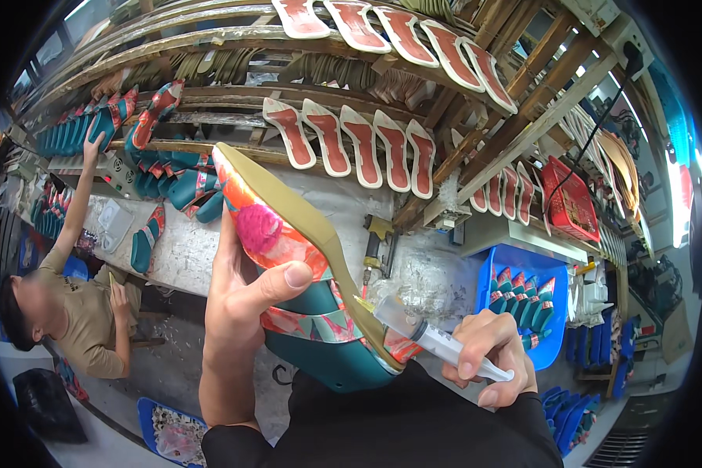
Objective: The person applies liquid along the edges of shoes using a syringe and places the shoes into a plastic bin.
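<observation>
A floral pointed-toe shoe (269, 230) on a teal last (320, 355) is gripped by the left hand (246, 304) before the tabletop (352, 210); a syringe (441, 341) is gripped by the right hand (493, 351), its tip at the sole (303, 204).

A clear syringe (437, 339) points at a tilted teal-and-floral shoe (318, 326).

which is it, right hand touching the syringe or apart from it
Touching: the head view shows the right hand with its fingers curled around the syringe.
</observation>
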